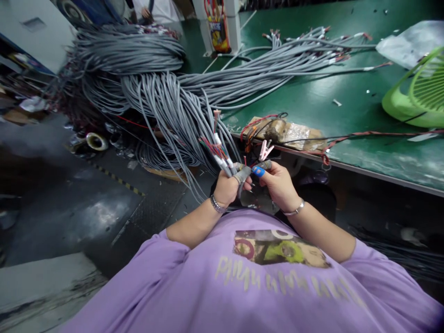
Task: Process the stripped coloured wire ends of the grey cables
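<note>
Low in front of my chest, my left hand (228, 186) is closed around several grey cables (226, 169). Red, green and other thin coloured wires (215, 149) fan out from their stripped ends above the fist. Opposite it, my right hand (280, 186) pinches at the end of one cable, where thin wires show between the two hands; the exact grip is partly hidden by the fingers. Grey and blue coverings wrap some fingertips. Just above the right fingers stands a pink clip (266, 150) at the bench edge.
A big heap of grey cables (166, 99) hangs over the corner of the green bench (350, 99). On the bench are a taped wooden block (294, 134), a green fan (416, 90) and a plastic bag (409, 44). Part of another person (157, 11) appears at the back.
</note>
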A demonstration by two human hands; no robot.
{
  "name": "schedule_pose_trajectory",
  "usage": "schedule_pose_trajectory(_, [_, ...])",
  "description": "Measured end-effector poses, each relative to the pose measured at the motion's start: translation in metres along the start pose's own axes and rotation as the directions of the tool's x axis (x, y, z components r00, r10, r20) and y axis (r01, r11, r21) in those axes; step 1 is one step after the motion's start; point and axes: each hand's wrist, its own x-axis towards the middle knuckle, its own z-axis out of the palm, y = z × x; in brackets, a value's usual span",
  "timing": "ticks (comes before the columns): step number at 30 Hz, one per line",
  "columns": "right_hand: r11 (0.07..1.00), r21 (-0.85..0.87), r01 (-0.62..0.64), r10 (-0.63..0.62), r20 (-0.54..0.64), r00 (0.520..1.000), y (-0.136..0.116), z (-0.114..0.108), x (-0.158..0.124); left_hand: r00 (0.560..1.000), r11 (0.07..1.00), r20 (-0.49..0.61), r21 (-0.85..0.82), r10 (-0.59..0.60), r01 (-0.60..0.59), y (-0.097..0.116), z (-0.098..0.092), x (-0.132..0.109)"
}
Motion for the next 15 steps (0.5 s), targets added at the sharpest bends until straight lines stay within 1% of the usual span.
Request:
schedule_pose_trajectory(2, [1.0,-0.021,-0.008,0.008,-0.001,1.0,0.002,0.0,-0.002,0.999,0.999,-0.049,-0.035,-0.004,0.002,0.0,0.0,0.001])
schedule_pose_trajectory(4, [1.0,-0.024,-0.016,0.016,0.01,1.0,0.004,-0.001,-0.004,0.999,0.999,-0.051,-0.036,-0.003,0.001,0.0,-0.001,0.0])
schedule_pose_trajectory(7, [0.999,-0.02,-0.034,0.035,0.059,0.998,0.006,-0.007,-0.005,1.0,1.0,-0.009,-0.012,0.011,-0.011,0.0,-0.003,-0.003])
schedule_pose_trajectory(11, [0.988,0.065,-0.141,0.129,0.158,0.979,0.003,-0.017,-0.003,0.999,0.999,0.046,0.051,-0.005,0.003,0.0,-0.006,-0.006])
schedule_pose_trajectory(12, [0.985,0.081,-0.151,0.135,0.18,0.974,0.001,-0.018,-0.002,0.998,0.997,0.069,0.071,-0.013,0.009,0.0,-0.007,-0.007])
schedule_pose_trajectory(15, [0.994,0.05,-0.098,0.085,0.223,0.971,-0.007,-0.013,-0.002,0.99,0.991,0.141,0.131,-0.021,0.003,0.002,-0.006,-0.009])
